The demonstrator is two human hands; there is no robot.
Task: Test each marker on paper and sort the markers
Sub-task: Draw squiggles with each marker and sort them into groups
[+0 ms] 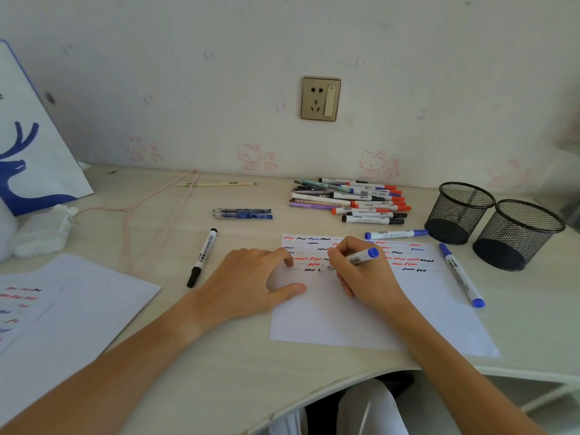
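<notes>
1. nearest the camera: two bare forearms reaching over the bench (219, 372) edge, ending in hands on the paper (345, 315).
2. left hand (251, 284) flat, fingers spread and relaxed, pinning the paper's left edge; gripping nothing.
3. right hand (361, 271) curled round a blue-capped marker (361, 256), tip down at the lowest row of squiggles, cap end pointing up and right.
4. waiting pile of markers (354, 199) near the wall; two mesh cups (496, 224) at right, no markers visible in them; two blue markers (461, 274) lying loose on and beside the paper; black marker (202, 257) left of the paper; two blue pens (243, 214) further back.
5. risk: lifting the left hand mid-stroke would let the sheet slide and smear or skew the mark.
6. risk: dragging the right palm across fresh squiggles could smudge wet ink and blur which markers passed.
7. risk: tested markers lying loose, uncupped, could get mixed with untested ones; likely cause, dropping them wherever the hand ends up.
8. risk: round barrel near the paper's right edge could roll toward the bench edge if nudged by the wrist.
9. risk: faint grey squiggles among the bold ones hint at weak markers; misreading a faint line easily sends one to the wrong cup.
</notes>
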